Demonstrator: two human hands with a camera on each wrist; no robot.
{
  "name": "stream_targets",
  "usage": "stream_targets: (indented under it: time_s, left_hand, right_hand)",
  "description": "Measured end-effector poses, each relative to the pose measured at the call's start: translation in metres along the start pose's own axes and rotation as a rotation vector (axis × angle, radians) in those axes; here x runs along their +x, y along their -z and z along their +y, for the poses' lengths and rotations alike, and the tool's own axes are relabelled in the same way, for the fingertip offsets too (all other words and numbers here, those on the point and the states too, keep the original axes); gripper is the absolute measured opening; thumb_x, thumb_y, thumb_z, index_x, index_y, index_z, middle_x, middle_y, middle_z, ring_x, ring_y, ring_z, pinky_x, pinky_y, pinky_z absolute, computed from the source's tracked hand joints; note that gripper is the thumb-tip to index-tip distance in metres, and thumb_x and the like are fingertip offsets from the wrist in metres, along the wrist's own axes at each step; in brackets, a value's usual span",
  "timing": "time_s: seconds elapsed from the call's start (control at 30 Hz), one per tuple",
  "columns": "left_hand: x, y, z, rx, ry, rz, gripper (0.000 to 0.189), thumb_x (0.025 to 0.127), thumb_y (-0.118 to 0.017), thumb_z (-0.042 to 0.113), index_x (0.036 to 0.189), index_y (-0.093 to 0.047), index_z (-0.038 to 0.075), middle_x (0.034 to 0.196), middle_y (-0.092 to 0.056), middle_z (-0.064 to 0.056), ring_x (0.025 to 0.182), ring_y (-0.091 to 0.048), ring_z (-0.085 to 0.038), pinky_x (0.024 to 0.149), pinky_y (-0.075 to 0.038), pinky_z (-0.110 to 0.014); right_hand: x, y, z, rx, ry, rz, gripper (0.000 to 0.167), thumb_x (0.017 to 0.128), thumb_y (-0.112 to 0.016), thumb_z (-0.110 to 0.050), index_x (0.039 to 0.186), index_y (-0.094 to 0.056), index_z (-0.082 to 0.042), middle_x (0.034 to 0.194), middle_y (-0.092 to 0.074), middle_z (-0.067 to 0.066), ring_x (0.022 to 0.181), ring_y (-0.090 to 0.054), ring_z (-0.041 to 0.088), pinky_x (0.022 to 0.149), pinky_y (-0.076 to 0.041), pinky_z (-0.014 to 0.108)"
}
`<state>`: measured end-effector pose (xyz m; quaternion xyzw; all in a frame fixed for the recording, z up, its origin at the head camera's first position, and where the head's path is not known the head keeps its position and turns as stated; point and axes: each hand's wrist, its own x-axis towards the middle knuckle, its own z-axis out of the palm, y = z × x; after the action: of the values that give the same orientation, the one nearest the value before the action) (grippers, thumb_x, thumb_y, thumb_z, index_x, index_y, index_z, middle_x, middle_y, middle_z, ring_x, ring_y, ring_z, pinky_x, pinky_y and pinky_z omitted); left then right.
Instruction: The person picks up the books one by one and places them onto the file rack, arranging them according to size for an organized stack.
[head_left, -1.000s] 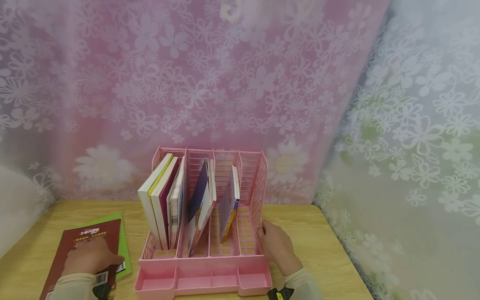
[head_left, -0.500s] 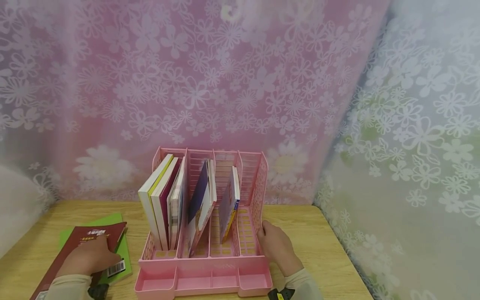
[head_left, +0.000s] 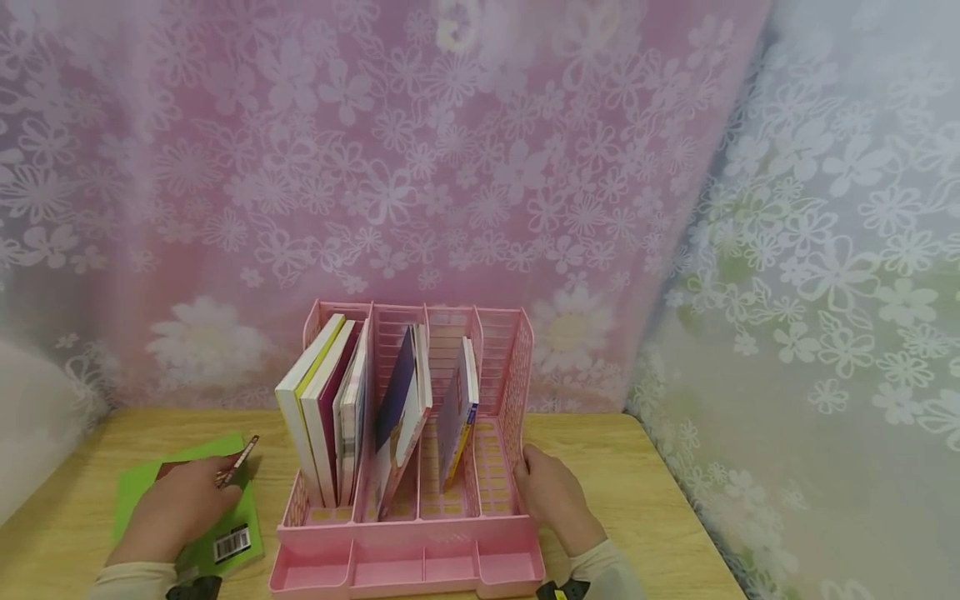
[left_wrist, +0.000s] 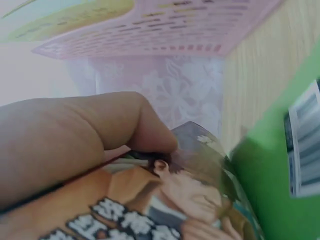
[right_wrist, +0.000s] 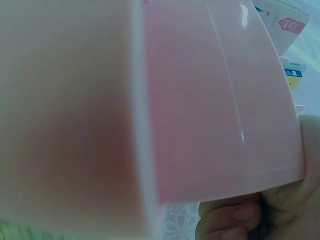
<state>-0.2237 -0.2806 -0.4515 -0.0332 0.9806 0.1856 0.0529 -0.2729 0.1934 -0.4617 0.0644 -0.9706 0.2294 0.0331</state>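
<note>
My left hand (head_left: 180, 504) pinches a thin dark-red paperback (left_wrist: 195, 195), raised and tilted so its narrow edge faces the head camera. An illustrated cover with a drawn figure and white lettering fills the lower left wrist view. Beneath that hand a green book (head_left: 236, 521) lies flat on the table, its barcode label showing. My right hand (head_left: 558, 500) grips the right side wall of a pink desktop book rack (head_left: 408, 527); in the right wrist view its curled fingers (right_wrist: 232, 217) show below the rack's edge.
In the rack's left compartment stand several thick books (head_left: 322, 408). Leaning books (head_left: 405, 417) occupy the second compartment, and thin ones (head_left: 459, 417) the third. Shallow trays (head_left: 450, 568) run along the rack's front. Behind the wooden table (head_left: 615, 467) hangs a floral curtain (head_left: 480, 183).
My left hand has lifted the dark-red paperback off the green book and turned it up on edge, uncovering more of the green cover. The right hand keeps its place on the rack.
</note>
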Motion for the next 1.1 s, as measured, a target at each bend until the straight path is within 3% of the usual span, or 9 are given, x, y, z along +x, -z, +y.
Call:
stream_targets:
  time_s: [0.07, 0.2, 0.3, 0.43, 0.57, 0.63, 0.73, 0.97, 1.1]
  left_hand:
    - [0.0, 0.001, 0.002, -0.023, -0.008, 0.027, 0.047, 0.095, -0.063, 0.024, 0.135, -0.064, -0.002, 0.119, -0.071, -0.024, 0.093, -0.07, -0.034, 0.07, -0.052, -0.054]
    - [-0.003, 0.006, 0.008, -0.09, -0.007, 0.122, 0.046, 0.098, -0.061, 0.024, 0.136, -0.063, -0.001, 0.119, -0.071, -0.023, 0.094, -0.068, -0.037, 0.071, -0.051, -0.053]
    - [-0.012, 0.017, 0.014, -0.161, 0.029, 0.212, 0.052, 0.101, -0.056, 0.026, 0.145, -0.054, -0.001, 0.118, -0.07, -0.025, 0.078, -0.065, -0.029, 0.061, -0.049, -0.045]
    - [-0.022, 0.025, 0.023, -0.254, 0.094, 0.42, 0.058, 0.103, -0.05, 0.025, 0.156, -0.042, 0.003, 0.122, -0.068, -0.03, 0.071, -0.064, -0.031, 0.054, -0.044, -0.041]
    - [-0.021, 0.023, 0.03, -0.374, 0.151, 0.655, 0.054, 0.101, -0.051, 0.017, 0.154, -0.046, 0.006, 0.127, -0.065, -0.032, 0.101, -0.064, -0.047, 0.069, -0.047, -0.051]
    - [-0.02, 0.021, 0.031, -0.421, 0.163, 0.7, 0.05, 0.099, -0.052, 0.013, 0.148, -0.051, 0.002, 0.125, -0.064, -0.031, 0.104, -0.061, -0.045, 0.074, -0.045, -0.052]
    - [-0.017, 0.02, 0.029, -0.424, 0.164, 0.636, 0.044, 0.096, -0.054, 0.01, 0.136, -0.054, -0.008, 0.119, -0.061, -0.029, 0.104, -0.059, -0.042, 0.079, -0.045, -0.054]
    - [-0.016, 0.02, 0.013, -0.369, 0.182, 0.229, 0.05, 0.099, -0.056, 0.031, 0.122, -0.04, -0.01, 0.094, -0.057, -0.023, 0.071, -0.056, -0.029, 0.058, -0.044, -0.042]
    - [-0.016, 0.019, 0.009, -0.374, 0.186, 0.148, 0.044, 0.1, -0.05, 0.039, 0.108, -0.034, -0.002, 0.081, -0.049, -0.013, 0.063, -0.049, -0.025, 0.053, -0.038, -0.039]
  right_hand:
    - [0.001, -0.001, 0.0, 0.003, -0.001, 0.001, 0.019, 0.107, -0.049, -0.023, 0.097, -0.062, -0.012, 0.074, -0.057, 0.003, 0.065, -0.05, 0.018, 0.061, -0.043, 0.038]
    - [0.002, -0.004, 0.002, 0.017, 0.001, 0.001, 0.02, 0.107, -0.049, -0.023, 0.099, -0.063, -0.012, 0.071, -0.055, 0.002, 0.064, -0.05, 0.018, 0.061, -0.041, 0.037]
    - [0.003, -0.005, 0.003, 0.027, 0.0, -0.003, 0.02, 0.108, -0.049, -0.023, 0.099, -0.063, -0.012, 0.07, -0.054, 0.001, 0.064, -0.049, 0.017, 0.061, -0.041, 0.037]
    - [0.003, -0.004, 0.003, 0.042, -0.015, -0.016, 0.02, 0.108, -0.048, -0.025, 0.1, -0.063, -0.013, 0.072, -0.055, 0.001, 0.065, -0.05, 0.017, 0.063, -0.041, 0.037]
    - [0.002, -0.004, 0.005, 0.056, -0.029, -0.036, 0.021, 0.109, -0.047, -0.026, 0.103, -0.063, -0.013, 0.075, -0.057, 0.001, 0.066, -0.051, 0.017, 0.064, -0.042, 0.037]
    - [0.001, -0.005, 0.005, 0.06, -0.026, -0.039, 0.021, 0.109, -0.047, -0.026, 0.104, -0.063, -0.013, 0.075, -0.057, 0.001, 0.066, -0.05, 0.017, 0.064, -0.042, 0.037]
    - [0.001, -0.005, 0.006, 0.057, -0.012, -0.035, 0.021, 0.109, -0.047, -0.025, 0.102, -0.063, -0.013, 0.075, -0.057, 0.001, 0.067, -0.05, 0.017, 0.064, -0.041, 0.037]
    - [0.002, -0.004, 0.006, 0.061, 0.002, -0.03, 0.02, 0.108, -0.047, -0.023, 0.102, -0.063, -0.012, 0.074, -0.056, 0.001, 0.065, -0.049, 0.017, 0.062, -0.04, 0.035]
    - [0.003, -0.004, 0.005, 0.068, 0.007, -0.035, 0.023, 0.108, -0.047, -0.023, 0.108, -0.066, -0.01, 0.075, -0.057, 0.0, 0.065, -0.049, 0.016, 0.061, -0.04, 0.035]
